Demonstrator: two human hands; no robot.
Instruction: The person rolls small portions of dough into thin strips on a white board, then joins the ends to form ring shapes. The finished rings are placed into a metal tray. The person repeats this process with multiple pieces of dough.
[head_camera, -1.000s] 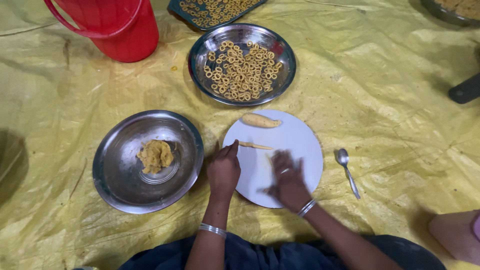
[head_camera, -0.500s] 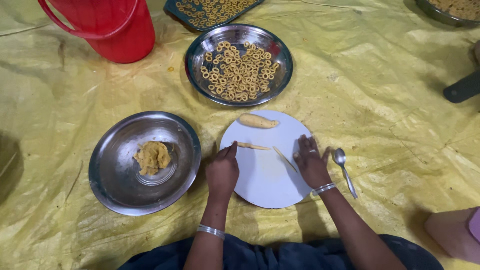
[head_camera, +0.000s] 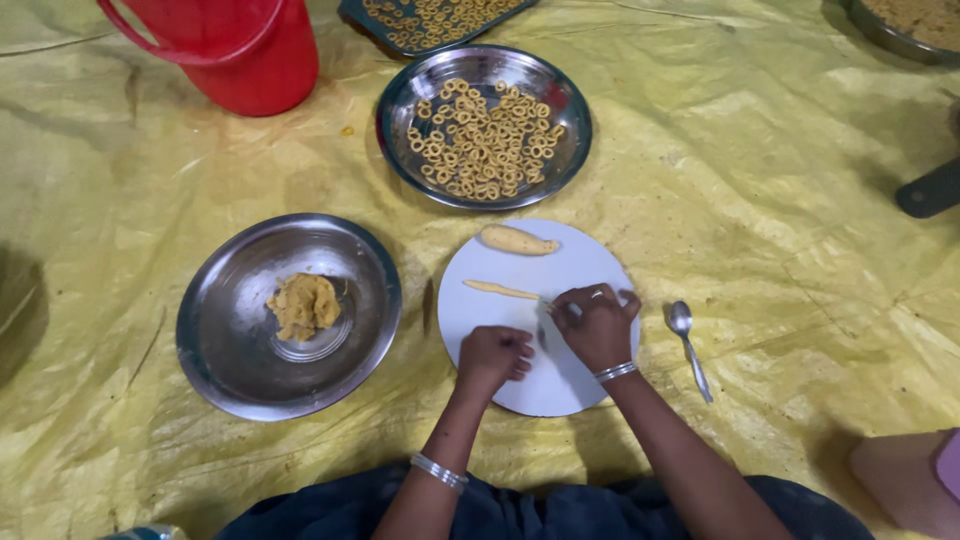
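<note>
2 hands now together on white board (head_camera: 520, 275), right hand (head_camera: 595, 322) fingers pinching dough strip (head_camera: 500, 290), left hand (head_camera: 492, 356) fisted.

Both hands on the round white board (head_camera: 590, 262): right hand (head_camera: 597, 325) pinches the near end of a thin dough strip (head_camera: 502, 290), left hand (head_camera: 492, 357) curled just beside it. Thicker dough roll (head_camera: 518, 240) lies at the board's far edge, spoon (head_camera: 688, 345) on the yellow sheet (head_camera: 760, 200) to the right. Left steel plate (head_camera: 230, 350) holds a dough lump (head_camera: 303, 305); far steel plate (head_camera: 400, 95) is full of dough rings (head_camera: 484, 140), red bucket (head_camera: 240, 45) top left.
</note>
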